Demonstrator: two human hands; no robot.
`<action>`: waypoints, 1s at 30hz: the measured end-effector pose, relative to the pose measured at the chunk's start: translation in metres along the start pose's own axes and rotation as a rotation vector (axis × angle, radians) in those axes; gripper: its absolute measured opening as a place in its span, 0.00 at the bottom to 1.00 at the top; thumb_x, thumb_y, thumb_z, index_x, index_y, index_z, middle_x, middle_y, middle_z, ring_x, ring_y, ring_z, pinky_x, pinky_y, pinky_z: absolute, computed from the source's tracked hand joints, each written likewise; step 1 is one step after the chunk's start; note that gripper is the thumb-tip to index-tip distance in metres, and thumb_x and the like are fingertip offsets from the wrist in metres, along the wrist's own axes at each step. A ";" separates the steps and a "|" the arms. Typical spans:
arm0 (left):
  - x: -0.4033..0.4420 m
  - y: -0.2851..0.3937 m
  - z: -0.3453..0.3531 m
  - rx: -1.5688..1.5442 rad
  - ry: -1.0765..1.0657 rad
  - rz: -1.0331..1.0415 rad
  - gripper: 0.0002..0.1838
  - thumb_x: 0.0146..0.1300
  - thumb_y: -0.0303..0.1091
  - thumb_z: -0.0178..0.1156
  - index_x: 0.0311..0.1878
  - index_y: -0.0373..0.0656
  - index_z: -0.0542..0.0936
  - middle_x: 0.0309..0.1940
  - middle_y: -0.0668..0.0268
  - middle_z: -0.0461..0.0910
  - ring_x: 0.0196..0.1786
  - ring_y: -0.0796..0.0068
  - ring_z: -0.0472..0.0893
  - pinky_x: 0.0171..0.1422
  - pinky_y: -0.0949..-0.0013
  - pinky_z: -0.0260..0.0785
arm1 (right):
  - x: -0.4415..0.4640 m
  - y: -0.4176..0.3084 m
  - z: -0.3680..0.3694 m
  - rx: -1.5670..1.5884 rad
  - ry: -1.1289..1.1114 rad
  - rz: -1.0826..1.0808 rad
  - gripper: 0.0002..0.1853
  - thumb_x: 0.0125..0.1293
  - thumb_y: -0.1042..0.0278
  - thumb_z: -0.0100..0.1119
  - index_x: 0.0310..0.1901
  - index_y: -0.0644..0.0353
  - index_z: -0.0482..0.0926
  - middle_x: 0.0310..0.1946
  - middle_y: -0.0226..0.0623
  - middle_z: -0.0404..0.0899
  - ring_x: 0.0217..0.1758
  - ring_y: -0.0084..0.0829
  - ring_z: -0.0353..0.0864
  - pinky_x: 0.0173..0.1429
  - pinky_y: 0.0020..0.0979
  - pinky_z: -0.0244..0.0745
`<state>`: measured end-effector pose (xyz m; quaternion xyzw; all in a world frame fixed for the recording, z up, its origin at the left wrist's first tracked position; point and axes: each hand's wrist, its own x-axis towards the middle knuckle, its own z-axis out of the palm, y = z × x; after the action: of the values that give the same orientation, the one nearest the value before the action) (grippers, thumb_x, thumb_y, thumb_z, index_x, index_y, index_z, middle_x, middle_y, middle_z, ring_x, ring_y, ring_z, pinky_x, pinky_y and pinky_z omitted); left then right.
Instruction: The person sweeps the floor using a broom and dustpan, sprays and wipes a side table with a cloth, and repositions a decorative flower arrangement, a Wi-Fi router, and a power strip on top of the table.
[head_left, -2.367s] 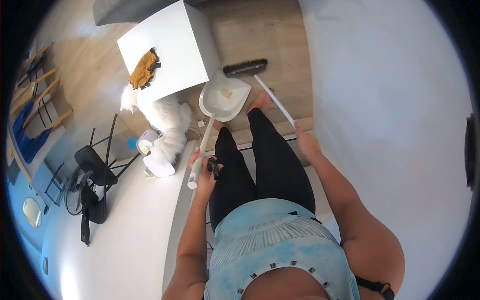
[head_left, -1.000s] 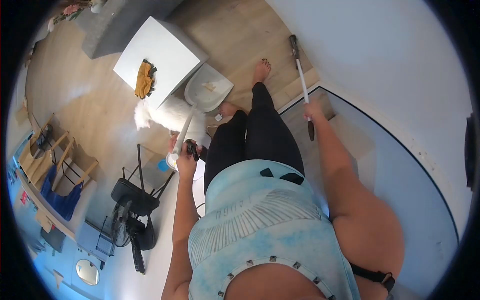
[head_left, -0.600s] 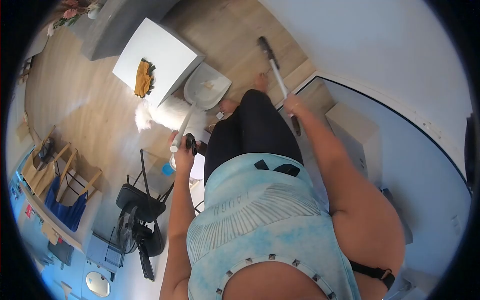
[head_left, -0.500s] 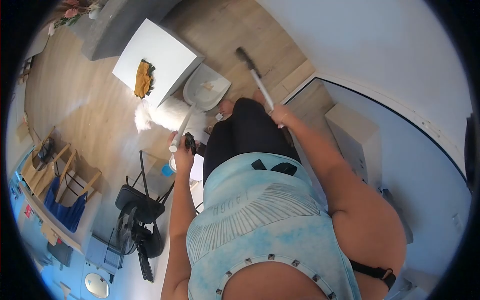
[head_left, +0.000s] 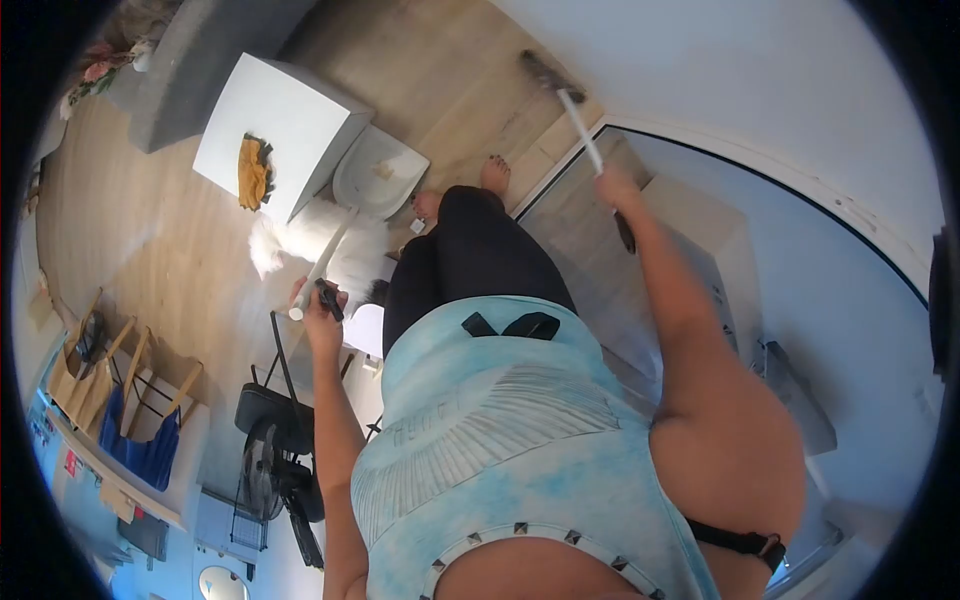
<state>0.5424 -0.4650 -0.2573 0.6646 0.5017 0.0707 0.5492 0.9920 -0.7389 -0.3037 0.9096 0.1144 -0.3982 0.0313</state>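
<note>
My right hand [head_left: 620, 190] is closed around the white handle of a broom [head_left: 580, 132]. Its dark bristled head [head_left: 550, 76] is on the wooden floor near the wall, and a dark grip end sticks out below my hand. With my left hand [head_left: 322, 318] I grip the white handle of a long-handled dustpan [head_left: 398, 166]. A small black object [head_left: 328, 299], whose kind I cannot make out, is in that hand too. The dustpan's light grey pan rests on the floor by my bare feet, with some debris in it.
A white fluffy animal [head_left: 305, 238] lies beside the dustpan handle. The white cabinet [head_left: 270, 100] carries a mustard cloth [head_left: 254, 172]. At my right stands a glass panel with a dark frame [head_left: 720, 143]. A black fan [head_left: 262, 465] and wooden chairs [head_left: 150, 370] are at left.
My right hand has moved outward and away, carrying the broom head towards the wall. My left hand still holds the dustpan, and the whole view has shifted slightly.
</note>
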 end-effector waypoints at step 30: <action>-0.082 0.002 -0.046 -0.037 0.111 -0.013 0.15 0.46 0.28 0.65 0.39 0.39 0.75 0.39 0.67 0.70 0.38 0.78 0.72 0.43 0.75 0.66 | 0.006 -0.078 -0.084 -0.900 -0.331 -0.467 0.17 0.57 0.63 0.50 0.49 0.55 0.72 0.41 0.43 0.77 0.44 0.38 0.77 0.46 0.38 0.70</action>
<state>0.4743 -0.4956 -0.2009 0.6459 0.5345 0.1130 0.5333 1.0382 -0.6493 -0.2484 0.6816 0.4667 -0.4442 0.3467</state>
